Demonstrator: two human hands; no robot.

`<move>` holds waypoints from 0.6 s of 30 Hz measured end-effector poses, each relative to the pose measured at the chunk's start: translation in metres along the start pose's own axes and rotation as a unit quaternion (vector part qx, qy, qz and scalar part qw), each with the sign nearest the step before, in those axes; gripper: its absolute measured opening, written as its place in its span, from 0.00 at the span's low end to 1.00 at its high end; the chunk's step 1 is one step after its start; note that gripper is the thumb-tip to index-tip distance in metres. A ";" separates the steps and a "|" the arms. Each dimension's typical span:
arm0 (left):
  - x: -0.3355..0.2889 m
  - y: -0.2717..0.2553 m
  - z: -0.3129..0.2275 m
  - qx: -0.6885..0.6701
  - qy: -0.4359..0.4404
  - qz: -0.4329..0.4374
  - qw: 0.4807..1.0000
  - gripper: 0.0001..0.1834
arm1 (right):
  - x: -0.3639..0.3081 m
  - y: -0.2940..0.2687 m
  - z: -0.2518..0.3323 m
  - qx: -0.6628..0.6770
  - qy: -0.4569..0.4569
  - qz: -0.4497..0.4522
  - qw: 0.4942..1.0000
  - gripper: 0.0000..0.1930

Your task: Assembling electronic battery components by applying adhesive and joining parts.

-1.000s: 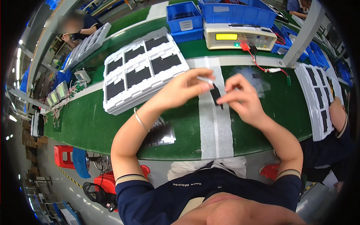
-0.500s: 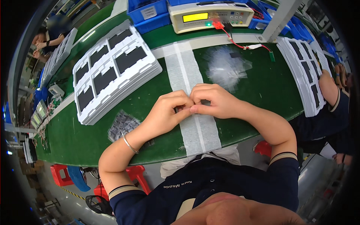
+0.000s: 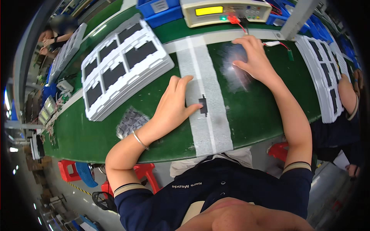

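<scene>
A small flat black piece with a narrow tab at each end lies on the white cloth strip that crosses the green table. The thumb of my left hand touches its left edge, while the fingers are raised and apart. My right hand is over a loose pile of thin transparent film pieces, thumb and fingers spread. Nothing shows in its grasp; whether the fingertips touch the film I cannot tell. To the left of my left forearm is a batch of small grey, plastic-looking pieces.
Stacked white trays holding black flat pieces stand at left, another tray stack at right. Behind are a cream meter with a red lead, blue bins and a metal post. A co-worker's arm is at far right.
My hands, together over the strip before, have parted. The right hand has moved up and right over the film pile. The black piece now shows on the strip by my left thumb.
</scene>
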State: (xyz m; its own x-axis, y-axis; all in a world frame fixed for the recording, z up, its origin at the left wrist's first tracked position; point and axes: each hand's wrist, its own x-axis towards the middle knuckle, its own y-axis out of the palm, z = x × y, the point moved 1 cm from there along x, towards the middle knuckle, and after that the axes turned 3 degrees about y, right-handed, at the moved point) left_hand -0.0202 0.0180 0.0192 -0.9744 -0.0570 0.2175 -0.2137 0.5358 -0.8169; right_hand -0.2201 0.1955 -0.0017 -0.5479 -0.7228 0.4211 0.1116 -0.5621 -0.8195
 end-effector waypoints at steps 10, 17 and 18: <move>0.077 -0.171 0.240 0.213 -0.175 -0.225 0.935 0.10 | -0.009 -0.009 0.033 0.093 -0.025 0.000 0.995 0.14; 0.082 -0.172 0.260 0.159 -0.292 -0.149 0.931 0.09 | -0.011 -0.009 0.030 0.079 -0.035 0.053 0.995 0.14; 0.079 -0.174 0.256 0.162 -0.294 -0.155 0.929 0.09 | -0.009 -0.009 0.031 0.081 -0.042 0.052 0.994 0.14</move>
State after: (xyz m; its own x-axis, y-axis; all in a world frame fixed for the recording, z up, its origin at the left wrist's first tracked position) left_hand -0.0777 -0.2952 0.0419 -0.7118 -0.6681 0.2167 -0.4074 0.1414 -0.9022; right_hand -0.1908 0.1946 0.0141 -0.4559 -0.8073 0.3747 0.2997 -0.5357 -0.7895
